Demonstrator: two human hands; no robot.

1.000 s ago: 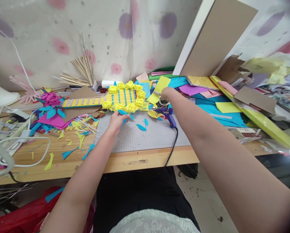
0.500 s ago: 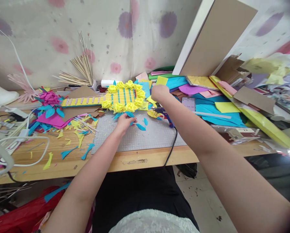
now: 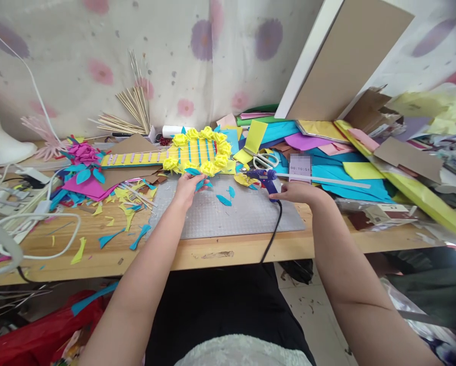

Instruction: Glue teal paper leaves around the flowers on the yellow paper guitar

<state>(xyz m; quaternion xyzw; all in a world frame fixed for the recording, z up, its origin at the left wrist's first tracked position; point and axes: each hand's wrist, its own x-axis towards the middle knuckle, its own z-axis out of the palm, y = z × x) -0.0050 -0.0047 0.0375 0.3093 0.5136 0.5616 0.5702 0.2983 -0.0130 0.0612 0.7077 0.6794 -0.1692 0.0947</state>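
Note:
A paper guitar (image 3: 166, 156) with a yellow neck and a ring of yellow paper roses lies at the back of the grey cutting mat (image 3: 228, 216). My left hand (image 3: 185, 187) pinches a blue paper leaf (image 3: 193, 173) at the guitar body's lower edge. My right hand (image 3: 298, 193) is closed around the handle of the purple glue gun (image 3: 264, 177), which lies on the mat with its nozzle pointing left. Loose blue leaves (image 3: 223, 200) lie between my hands. Scissors (image 3: 264, 160) rest just behind the glue gun.
Stacked coloured paper sheets (image 3: 327, 162) and cardboard (image 3: 342, 56) fill the right side. Paper scraps (image 3: 124, 213), white cables (image 3: 33, 223) and a bundle of wooden sticks (image 3: 132, 109) crowd the left. The glue gun's black cord (image 3: 271, 234) hangs over the table edge. A phone (image 3: 300, 165) lies on blue paper.
My right hand has come back from the paper pile behind the guitar and closed on the glue gun's handle. My left hand stays at the guitar's lower edge with the blue leaf.

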